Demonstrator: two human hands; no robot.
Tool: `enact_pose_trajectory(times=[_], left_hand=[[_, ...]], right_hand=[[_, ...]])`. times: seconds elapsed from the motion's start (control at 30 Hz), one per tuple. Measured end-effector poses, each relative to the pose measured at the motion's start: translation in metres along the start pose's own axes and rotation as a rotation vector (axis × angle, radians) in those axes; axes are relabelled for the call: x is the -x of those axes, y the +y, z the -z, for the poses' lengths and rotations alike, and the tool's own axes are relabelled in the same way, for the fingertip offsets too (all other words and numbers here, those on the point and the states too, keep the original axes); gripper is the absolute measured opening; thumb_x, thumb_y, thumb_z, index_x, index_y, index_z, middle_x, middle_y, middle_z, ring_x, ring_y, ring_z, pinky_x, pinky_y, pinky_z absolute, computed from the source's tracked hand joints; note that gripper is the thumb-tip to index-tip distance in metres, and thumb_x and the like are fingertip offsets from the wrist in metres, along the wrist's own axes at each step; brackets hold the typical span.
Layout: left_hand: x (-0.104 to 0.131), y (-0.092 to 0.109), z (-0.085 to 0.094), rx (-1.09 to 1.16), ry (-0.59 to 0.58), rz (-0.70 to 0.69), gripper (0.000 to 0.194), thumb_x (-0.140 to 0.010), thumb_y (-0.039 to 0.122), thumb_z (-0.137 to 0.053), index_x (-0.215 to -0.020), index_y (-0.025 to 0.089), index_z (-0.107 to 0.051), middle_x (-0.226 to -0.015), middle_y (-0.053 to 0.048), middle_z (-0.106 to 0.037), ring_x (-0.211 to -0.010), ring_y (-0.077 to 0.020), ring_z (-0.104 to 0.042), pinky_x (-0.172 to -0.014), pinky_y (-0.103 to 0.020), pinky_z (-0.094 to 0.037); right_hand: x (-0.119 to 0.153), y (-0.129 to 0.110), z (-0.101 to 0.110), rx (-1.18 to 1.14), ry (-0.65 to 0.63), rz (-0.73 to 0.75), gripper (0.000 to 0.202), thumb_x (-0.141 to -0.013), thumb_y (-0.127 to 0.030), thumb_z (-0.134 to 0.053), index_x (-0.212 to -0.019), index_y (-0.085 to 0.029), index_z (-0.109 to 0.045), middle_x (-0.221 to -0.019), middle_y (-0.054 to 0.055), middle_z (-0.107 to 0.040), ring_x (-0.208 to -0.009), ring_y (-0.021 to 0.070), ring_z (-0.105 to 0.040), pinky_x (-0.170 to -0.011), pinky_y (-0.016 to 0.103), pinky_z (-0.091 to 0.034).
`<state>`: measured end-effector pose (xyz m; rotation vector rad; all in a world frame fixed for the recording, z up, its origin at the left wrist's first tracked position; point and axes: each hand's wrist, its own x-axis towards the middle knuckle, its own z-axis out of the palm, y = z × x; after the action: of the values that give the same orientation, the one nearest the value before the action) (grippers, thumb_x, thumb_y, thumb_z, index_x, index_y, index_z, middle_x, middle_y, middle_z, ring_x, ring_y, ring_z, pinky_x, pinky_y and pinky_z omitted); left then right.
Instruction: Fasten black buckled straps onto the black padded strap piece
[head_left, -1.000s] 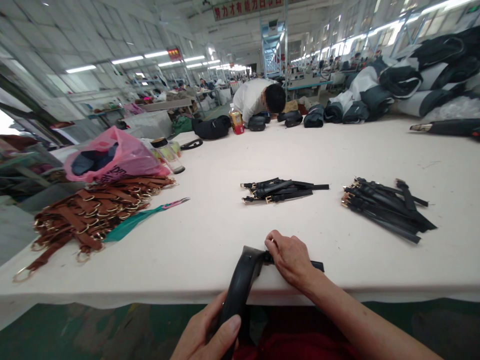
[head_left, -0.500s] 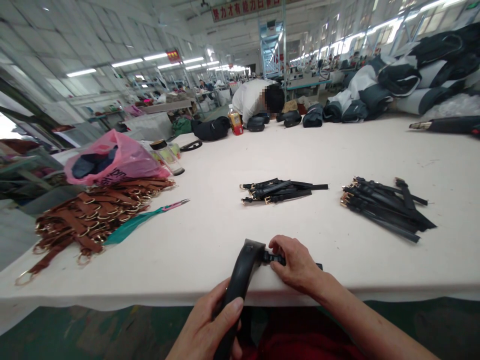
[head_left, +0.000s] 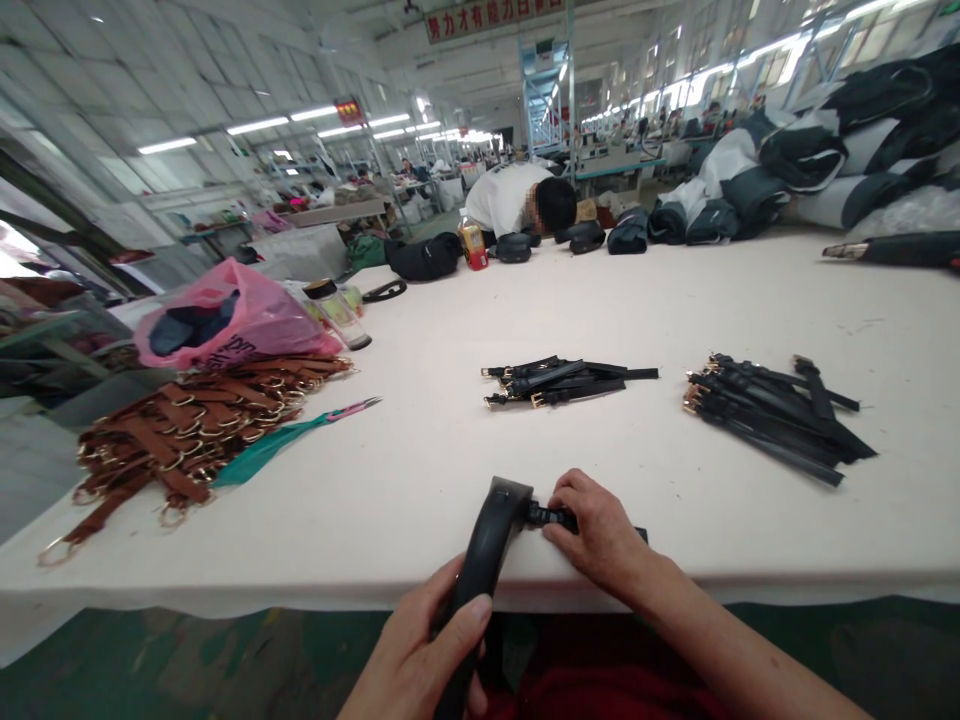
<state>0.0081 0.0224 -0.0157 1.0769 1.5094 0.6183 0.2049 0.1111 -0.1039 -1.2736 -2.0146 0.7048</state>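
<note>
A wide, curved black strap (head_left: 486, 535) rises from the front edge of the table, its broad end resting on the cloth. My left hand (head_left: 439, 635) is closed round its lower part, thumb on top. From the broad end a narrow black buckle strap (head_left: 541, 513) runs right. The fingers of my right hand (head_left: 596, 525) pinch this narrow strap and hide its middle; its tip shows beyond my wrist. Beyond my hands lies a small bunch of black buckle straps (head_left: 562, 380) with gold buckles, and a larger pile of black straps (head_left: 776, 415) lies to the right.
Brown straps with gold rings (head_left: 172, 430) are heaped at left, beside pink-handled snips (head_left: 352, 409) with a teal cloth strip. Behind them stand a pink bag (head_left: 247, 320) and a glass jar (head_left: 337, 312). Across the table a co-worker (head_left: 510, 195) bends over, near a drink bottle (head_left: 472, 243).
My right hand has shifted slightly to the right along the narrow strap. My left hand keeps its hold on the wide strap. The whole view has moved a little.
</note>
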Motion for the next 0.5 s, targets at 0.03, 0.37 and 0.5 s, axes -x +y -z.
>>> enact_pose_trajectory(times=[0.03, 0.37, 0.5], left_hand=[[-0.004, 0.004, -0.001, 0.0, -0.013, -0.011, 0.042, -0.082, 0.041, -0.056, -0.116, 0.016, -0.051, -0.06, 0.003, -0.057, -0.039, -0.0149, -0.061, -0.035, -0.019, -0.035], [-0.005, 0.003, 0.006, 0.049, 0.039, -0.04, 0.037, -0.082, 0.043, -0.056, -0.108, 0.018, -0.053, -0.06, 0.003, -0.058, -0.039, -0.0148, -0.062, -0.035, -0.018, -0.037], [0.013, -0.01, 0.007, 0.069, 0.082, 0.004, 0.049, -0.079, 0.045, -0.059, -0.119, 0.018, -0.05, -0.062, 0.002, -0.059, -0.041, -0.0159, -0.061, -0.035, -0.021, -0.039]], right_hand=[[0.0, 0.0, 0.0, 0.005, 0.002, -0.001, 0.01, -0.07, -0.012, -0.061, -0.077, -0.019, -0.059, -0.086, 0.001, -0.052, -0.077, 0.014, -0.05, -0.071, 0.026, -0.04], [0.002, -0.001, 0.001, -0.002, 0.01, -0.008, 0.011, -0.07, -0.012, -0.061, -0.078, -0.019, -0.06, -0.085, 0.002, -0.052, -0.076, 0.0138, -0.05, -0.071, 0.026, -0.04], [0.002, -0.002, 0.002, -0.005, 0.014, -0.005, 0.01, -0.07, -0.012, -0.06, -0.078, -0.019, -0.06, -0.085, 0.002, -0.052, -0.076, 0.014, -0.05, -0.071, 0.026, -0.04]])
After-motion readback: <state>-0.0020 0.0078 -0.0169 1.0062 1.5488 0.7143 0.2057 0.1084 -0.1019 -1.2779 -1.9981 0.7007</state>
